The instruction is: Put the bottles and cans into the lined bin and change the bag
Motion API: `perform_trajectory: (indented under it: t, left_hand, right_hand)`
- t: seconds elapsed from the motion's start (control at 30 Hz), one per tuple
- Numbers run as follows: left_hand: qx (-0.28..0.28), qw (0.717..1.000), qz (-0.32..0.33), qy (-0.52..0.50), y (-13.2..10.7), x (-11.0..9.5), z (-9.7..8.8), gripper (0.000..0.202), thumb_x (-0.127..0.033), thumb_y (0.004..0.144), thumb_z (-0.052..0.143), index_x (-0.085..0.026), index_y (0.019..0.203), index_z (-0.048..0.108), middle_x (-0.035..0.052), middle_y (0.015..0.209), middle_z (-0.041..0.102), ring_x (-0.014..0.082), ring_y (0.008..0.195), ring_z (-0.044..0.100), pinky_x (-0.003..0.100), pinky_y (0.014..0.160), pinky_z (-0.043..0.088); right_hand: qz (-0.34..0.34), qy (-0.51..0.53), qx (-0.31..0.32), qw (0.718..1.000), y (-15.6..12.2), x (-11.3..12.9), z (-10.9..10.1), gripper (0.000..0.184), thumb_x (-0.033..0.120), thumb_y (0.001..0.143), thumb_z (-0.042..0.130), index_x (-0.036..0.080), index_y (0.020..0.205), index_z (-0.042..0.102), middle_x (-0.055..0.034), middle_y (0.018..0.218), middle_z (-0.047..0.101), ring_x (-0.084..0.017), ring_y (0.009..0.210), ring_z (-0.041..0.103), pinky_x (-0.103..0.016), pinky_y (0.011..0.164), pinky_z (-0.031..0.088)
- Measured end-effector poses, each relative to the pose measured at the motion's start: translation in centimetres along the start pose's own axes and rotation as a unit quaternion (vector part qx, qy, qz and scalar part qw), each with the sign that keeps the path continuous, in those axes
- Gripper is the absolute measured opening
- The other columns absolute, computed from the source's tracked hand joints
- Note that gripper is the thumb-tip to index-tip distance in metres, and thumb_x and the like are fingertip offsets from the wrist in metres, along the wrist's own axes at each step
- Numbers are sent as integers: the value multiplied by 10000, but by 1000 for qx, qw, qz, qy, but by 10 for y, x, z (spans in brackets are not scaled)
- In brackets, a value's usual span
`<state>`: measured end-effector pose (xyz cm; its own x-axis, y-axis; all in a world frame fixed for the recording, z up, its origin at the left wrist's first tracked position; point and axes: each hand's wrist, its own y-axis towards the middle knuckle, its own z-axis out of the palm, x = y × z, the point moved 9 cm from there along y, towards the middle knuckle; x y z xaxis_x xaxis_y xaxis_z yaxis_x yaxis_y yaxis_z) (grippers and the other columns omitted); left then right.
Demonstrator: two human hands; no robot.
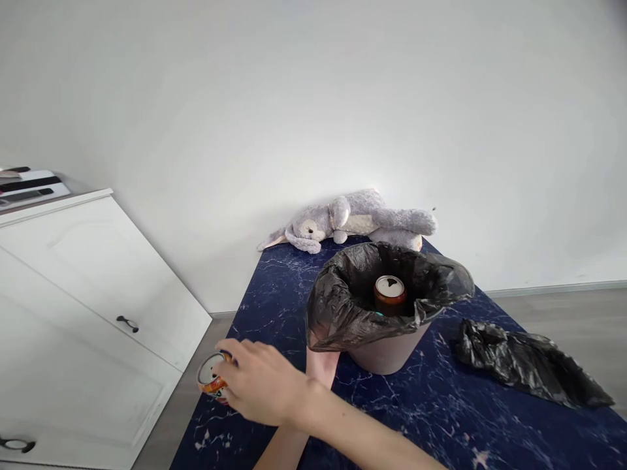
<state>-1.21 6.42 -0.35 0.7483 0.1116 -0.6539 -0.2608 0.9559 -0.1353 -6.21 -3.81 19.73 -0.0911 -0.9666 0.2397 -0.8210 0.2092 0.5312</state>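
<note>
My right hand (264, 378) reaches across to the left over my other forearm and is closed around an orange drink can (209, 373) with an opened top. The can is at the table's left edge. Against the left side of a pinkish-grey trash bin (386, 352) is my left hand (322, 362); its fingers are hidden under the overhanging liner. A black plastic bag (337, 307) lines the bin and folds over its rim. Inside stands another drink can (390, 294), upright, with its opened top facing up.
A grey plush rabbit (353, 222) lies on its side along the back edge of the dark blue marbled table (274, 281). To the bin's right is a crumpled black plastic bag (524, 362). A white cabinet (98, 313) stands at the left, with items on top.
</note>
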Motion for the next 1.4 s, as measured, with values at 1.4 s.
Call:
perform_trajectory:
  t: [1.4]
  left_hand:
    - [25, 999, 8, 22, 0, -3, 1, 222, -377, 958, 728, -249, 1124, 802, 68, 1103, 806, 293, 1083, 723, 380, 903, 579]
  right_hand:
    - [-46, -56, -17, 997, 0, 23, -5, 150, 95, 969, 541, 140, 934, 680, -89, 1266, 614, -188, 875, 592, -312, 727, 587]
